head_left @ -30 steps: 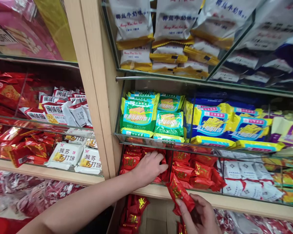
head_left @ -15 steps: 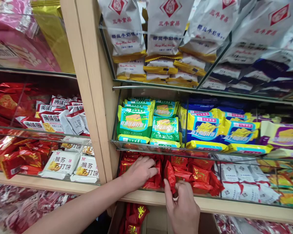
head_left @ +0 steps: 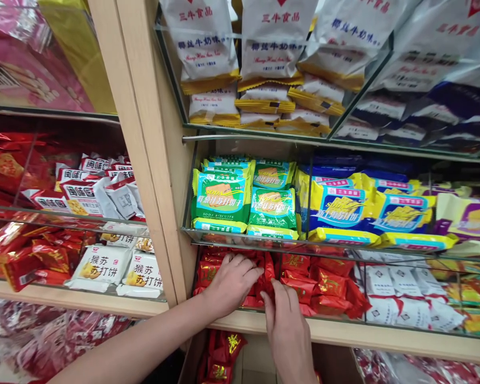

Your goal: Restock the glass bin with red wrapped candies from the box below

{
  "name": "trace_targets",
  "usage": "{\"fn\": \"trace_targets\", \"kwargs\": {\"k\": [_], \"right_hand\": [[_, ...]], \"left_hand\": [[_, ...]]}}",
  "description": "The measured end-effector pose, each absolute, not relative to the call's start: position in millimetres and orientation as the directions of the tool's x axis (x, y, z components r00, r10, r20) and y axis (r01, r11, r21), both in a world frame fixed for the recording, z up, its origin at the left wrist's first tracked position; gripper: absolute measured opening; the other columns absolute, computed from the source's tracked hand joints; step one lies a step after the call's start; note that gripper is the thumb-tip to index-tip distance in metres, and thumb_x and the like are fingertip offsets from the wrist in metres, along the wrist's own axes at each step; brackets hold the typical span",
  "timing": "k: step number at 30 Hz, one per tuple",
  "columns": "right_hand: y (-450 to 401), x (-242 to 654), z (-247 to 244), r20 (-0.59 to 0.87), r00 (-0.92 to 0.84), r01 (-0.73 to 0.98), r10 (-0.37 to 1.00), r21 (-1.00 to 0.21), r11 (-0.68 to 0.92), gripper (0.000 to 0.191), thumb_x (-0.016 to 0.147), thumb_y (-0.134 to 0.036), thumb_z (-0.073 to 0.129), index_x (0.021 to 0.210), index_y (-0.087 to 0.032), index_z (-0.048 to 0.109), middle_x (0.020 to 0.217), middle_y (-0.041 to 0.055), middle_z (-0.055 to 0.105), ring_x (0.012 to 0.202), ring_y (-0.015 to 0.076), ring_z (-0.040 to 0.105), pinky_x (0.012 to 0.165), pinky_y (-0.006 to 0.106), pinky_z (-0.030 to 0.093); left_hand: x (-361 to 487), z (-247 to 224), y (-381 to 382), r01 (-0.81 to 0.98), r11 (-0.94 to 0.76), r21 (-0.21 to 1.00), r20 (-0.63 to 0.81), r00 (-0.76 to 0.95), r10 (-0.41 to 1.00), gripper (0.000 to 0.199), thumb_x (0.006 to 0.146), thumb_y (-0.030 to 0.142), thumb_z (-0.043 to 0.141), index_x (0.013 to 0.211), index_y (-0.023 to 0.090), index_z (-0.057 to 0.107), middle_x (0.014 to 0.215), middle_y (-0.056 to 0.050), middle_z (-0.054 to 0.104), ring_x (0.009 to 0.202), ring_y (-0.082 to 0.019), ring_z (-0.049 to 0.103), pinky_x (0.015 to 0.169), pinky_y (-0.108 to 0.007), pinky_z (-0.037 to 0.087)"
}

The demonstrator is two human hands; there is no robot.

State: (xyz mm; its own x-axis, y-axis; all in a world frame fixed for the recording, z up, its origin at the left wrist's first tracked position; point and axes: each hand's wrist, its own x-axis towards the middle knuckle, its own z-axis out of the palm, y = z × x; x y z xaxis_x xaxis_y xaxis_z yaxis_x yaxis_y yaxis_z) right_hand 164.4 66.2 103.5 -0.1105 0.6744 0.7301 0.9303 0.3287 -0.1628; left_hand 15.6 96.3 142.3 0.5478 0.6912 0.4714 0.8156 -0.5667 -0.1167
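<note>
On the low bin shelf, under the green soda biscuit packs (head_left: 222, 197), a red packet (head_left: 269, 268) stands between the two hands, its long axis running roughly up and down in the view. One end points up and away from the person; the other points back toward the right hand (head_left: 290, 322), and the packet leans only slightly, if at all.

The right hand is partly open, thumb and forefinger a little apart at the packet's near end (whether they truly pinch it, I cannot tell). The left hand (head_left: 232, 286) is palm down with its fingers loosely bent, the tips over the red packets just left of that one; its grip is hidden beneath.

To the right, more red sweets packets (head_left: 326, 285) lie in the next compartment, beside small white packets (head_left: 396, 290). Below the wooden shelf edge (head_left: 356, 341), a carton (head_left: 260, 364) holds gold-marked red packets (head_left: 222, 354).
</note>
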Motion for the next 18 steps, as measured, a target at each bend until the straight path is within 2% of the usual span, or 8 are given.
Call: {"fn": "trace_targets", "kwargs": {"k": [2, 4, 6, 9, 11, 14, 16, 18], "right_hand": [[67.8, 165.5, 103.5, 0.727, -0.16, 0.942, 0.668, -0.09, 0.323, 0.033, 0.089, -0.027, 0.034, 0.116, -0.015, 0.048, 0.082, 0.0078, 0.061, 0.059, 0.0165, 0.062, 0.044, 0.024, 0.044], [70.7, 165.4, 106.4, 0.677, -0.207, 0.953, 0.706, -0.023, 0.301, 0.032, 0.087, -0.018, 0.036, 0.115, -0.015, 0.051, 0.078, 0.0068, 0.063, 0.055, 0.0163, 0.062, 0.043, 0.025, 0.044], [74.5, 164.2, 112.0, 0.602, -0.226, 0.96, 0.766, 0.005, 0.28, 0.032, 0.082, -0.009, 0.038, 0.108, -0.014, 0.056, 0.074, 0.0067, 0.064, 0.055, 0.0176, 0.063, 0.043, 0.025, 0.044], [78.7, 164.2, 120.9, 0.496, -0.222, 0.966, 0.839, -0.005, 0.258, 0.029, 0.077, -0.002, 0.041, 0.094, -0.014, 0.061, 0.067, 0.0056, 0.065, 0.054, 0.0193, 0.064, 0.041, 0.025, 0.043], [77.6, 168.4, 123.4, 0.498, -0.223, 0.957, 0.838, -0.05, 0.285, 0.025, 0.079, -0.006, 0.042, 0.092, -0.015, 0.061, 0.068, 0.0061, 0.066, 0.054, 0.0194, 0.064, 0.041, 0.025, 0.043], [66.2, 179.7, 117.4, 0.625, -0.208, 0.895, 0.752, -0.189, 0.404, 0.024, 0.085, -0.019, 0.039, 0.097, -0.015, 0.06, 0.078, 0.009, 0.068, 0.06, 0.0195, 0.066, 0.048, 0.026, 0.047], [52.1, 185.9, 105.6, 0.676, -0.24, 0.781, 0.696, -0.291, 0.552, 0.024, 0.086, -0.023, 0.039, 0.096, -0.017, 0.06, 0.079, 0.008, 0.069, 0.065, 0.0179, 0.066, 0.056, 0.025, 0.049], [34.8, 187.6, 88.1, 0.661, -0.302, 0.647, 0.687, -0.388, 0.657, 0.023, 0.086, -0.022, 0.039, 0.091, -0.02, 0.062, 0.073, 0.0041, 0.068, 0.063, 0.015, 0.065, 0.058, 0.022, 0.048]], "left_hand": [[16.8, 142.2, 91.7, 0.82, -0.569, -0.053, 0.47, 0.523, 0.711, 0.03, 0.087, 0.019, 0.04, 0.115, 0.019, 0.05, 0.11, -0.007, 0.06, 0.101, -0.023, 0.048, 0.086, -0.041, 0.034], [17.1, 142.2, 87.7, 0.815, -0.58, -0.012, 0.457, 0.52, 0.721, 0.036, 0.086, 0.019, 0.038, 0.122, 0.018, 0.045, 0.124, -0.007, 0.053, 0.114, -0.025, 0.042, 0.097, -0.046, 0.027], [17.3, 143.6, 85.6, 0.801, -0.599, 0.007, 0.423, 0.54, 0.727, 0.047, 0.083, 0.017, 0.039, 0.131, 0.015, 0.035, 0.135, -0.008, 0.043, 0.125, -0.026, 0.031, 0.103, -0.049, 0.02], [19.6, 148.9, 87.2, 0.762, -0.647, 0.029, 0.345, 0.6, 0.722, 0.063, 0.078, 0.015, 0.042, 0.137, 0.014, 0.022, 0.143, -0.008, 0.029, 0.132, -0.027, 0.018, 0.105, -0.052, 0.016], [22.4, 152.5, 90.9, 0.739, -0.672, 0.051, 0.299, 0.631, 0.716, 0.061, 0.079, 0.021, 0.043, 0.137, 0.017, 0.023, 0.142, -0.007, 0.031, 0.132, -0.028, 0.019, 0.104, -0.054, 0.016], [26.5, 153.6, 96.9, 0.728, -0.682, 0.072, 0.262, 0.646, 0.717, 0.056, 0.086, 0.036, 0.038, 0.136, 0.017, 0.024, 0.14, -0.01, 0.035, 0.13, -0.029, 0.024, 0.102, -0.056, 0.02], [28.1, 151.1, 99.0, 0.734, -0.676, 0.068, 0.254, 0.643, 0.723, 0.058, 0.087, 0.044, 0.033, 0.137, 0.016, 0.022, 0.14, -0.012, 0.033, 0.13, -0.03, 0.024, 0.102, -0.056, 0.019], [29.2, 147.5, 99.1, 0.739, -0.672, 0.054, 0.249, 0.641, 0.726, 0.064, 0.086, 0.051, 0.031, 0.137, 0.014, 0.022, 0.141, -0.014, 0.031, 0.132, -0.03, 0.021, 0.103, -0.056, 0.016]]}}
